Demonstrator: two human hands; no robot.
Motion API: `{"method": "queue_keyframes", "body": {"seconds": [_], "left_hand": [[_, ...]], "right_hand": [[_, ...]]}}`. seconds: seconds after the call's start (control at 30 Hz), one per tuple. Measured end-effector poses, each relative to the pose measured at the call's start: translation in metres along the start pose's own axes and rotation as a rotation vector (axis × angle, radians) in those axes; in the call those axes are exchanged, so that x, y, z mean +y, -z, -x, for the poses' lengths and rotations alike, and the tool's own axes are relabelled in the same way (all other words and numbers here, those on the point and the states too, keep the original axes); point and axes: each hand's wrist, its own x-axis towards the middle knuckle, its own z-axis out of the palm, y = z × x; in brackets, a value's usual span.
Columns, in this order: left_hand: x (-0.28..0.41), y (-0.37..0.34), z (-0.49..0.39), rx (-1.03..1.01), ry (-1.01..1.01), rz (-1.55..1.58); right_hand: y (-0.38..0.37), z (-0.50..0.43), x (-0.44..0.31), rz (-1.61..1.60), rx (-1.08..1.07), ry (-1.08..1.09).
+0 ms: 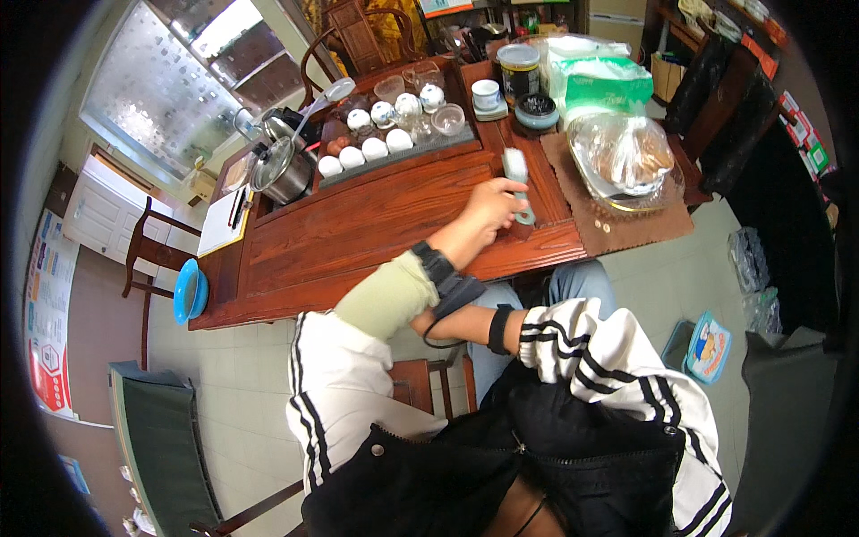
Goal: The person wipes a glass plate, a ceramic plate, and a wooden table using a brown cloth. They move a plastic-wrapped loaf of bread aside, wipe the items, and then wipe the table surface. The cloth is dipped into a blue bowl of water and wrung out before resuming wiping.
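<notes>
My left hand (493,207) reaches over the wooden tea table (376,215), gripping a brush (515,166). White bristles point towards the far side, and a grey-green handle end with a hole sticks out below my fingers. The brush is at the table's right part, left of a brown mat (624,231). My right forearm, with a black wristband (498,329), crosses beneath my left arm. The right hand itself is hidden behind the left sleeve (389,295).
White cups (374,149) line a dark tea tray. A steel pot (285,176) and a clipboard (227,221) stand left, near a blue basin (190,291) at the table's edge. A plastic-covered dish (627,158), tissue pack (607,84), jar (519,67) and bowl (537,113) stand right.
</notes>
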Motion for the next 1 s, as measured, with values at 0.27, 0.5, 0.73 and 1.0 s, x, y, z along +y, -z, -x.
{"method": "queue_keyframes", "body": {"seconds": [0.27, 0.5, 0.73, 1.0], "left_hand": [[-0.018, -0.047, -0.049, 0.112, 0.056, -0.133], [-0.035, -0.052, -0.071, 0.075, 0.020, -0.177], [-0.011, -0.044, -0.064, -0.003, -0.062, -0.191], [0.033, 0.107, 0.039, 0.121, -0.363, -0.229]], "right_hand": [[0.004, 0.018, 0.014, -0.118, 0.193, 0.240], [0.000, 0.020, 0.027, -0.041, 0.118, 0.232], [0.001, 0.006, 0.031, 0.033, 0.137, 0.292], [0.070, 0.003, 0.046, -0.427, -0.137, 0.343]]}}
